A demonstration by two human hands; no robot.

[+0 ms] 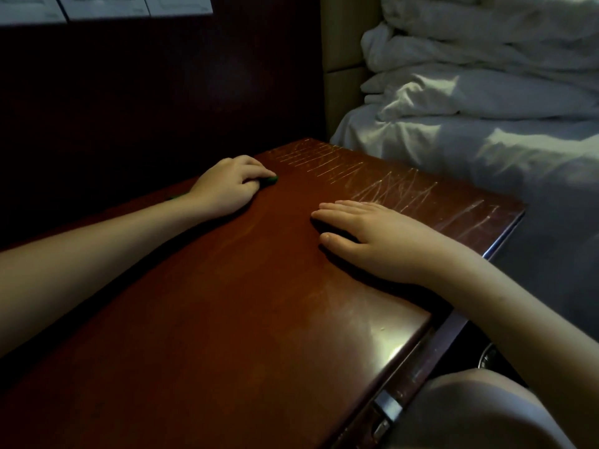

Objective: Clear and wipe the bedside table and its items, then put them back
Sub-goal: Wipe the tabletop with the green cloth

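The bedside table (pixel 246 286) is dark red-brown wood, with pale scratches across its far right part. My left hand (pixel 227 186) lies near the table's back edge, its fingers curled over a small green thing (pixel 270 180), most of which is hidden beneath the hand. A thin green sliver shows by my left wrist too. My right hand (pixel 379 234) rests flat on the tabletop with straight fingers and holds nothing. No other items stand on the table.
A bed with rumpled white bedding (pixel 486 102) lies to the right of the table. A dark wood wall panel (pixel 155 92) rises behind it, with white switch plates (pixel 107 6) at the top. A metal drawer handle (pixel 387 409) and my knee (pixel 479 413) are at the front right.
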